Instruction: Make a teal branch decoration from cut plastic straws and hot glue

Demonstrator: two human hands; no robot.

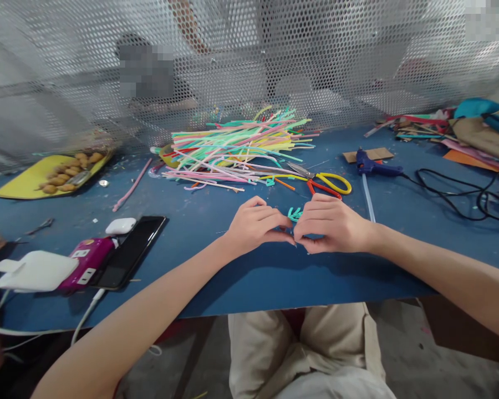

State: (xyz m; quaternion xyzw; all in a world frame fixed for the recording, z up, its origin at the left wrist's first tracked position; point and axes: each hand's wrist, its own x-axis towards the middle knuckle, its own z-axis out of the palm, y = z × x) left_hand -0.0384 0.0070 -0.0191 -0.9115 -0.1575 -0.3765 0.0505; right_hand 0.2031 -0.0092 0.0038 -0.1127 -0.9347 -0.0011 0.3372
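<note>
My left hand [260, 223] and my right hand [330, 223] meet over the near middle of the blue table. Between their fingertips is a small bent piece of teal pipe cleaner [295, 214], with several short curled ends pointing up. Both hands are closed in a pinch on it; my fingers hide its lower part. Just beyond my right hand lie scissors [322, 180] with one yellow and one red handle. Behind them is a large pile of pipe cleaners [241, 144] in pink, green, yellow, white and red.
A blue glue gun [376, 166] with a black cord [457, 191] lies at right. At left are a black phone [131, 252], a white earbud case [121, 226], a purple power strip [87, 263] with a white charger [45, 270], and small brown fruits [69, 173] on yellow paper. A perforated metal screen [241, 66] stands behind.
</note>
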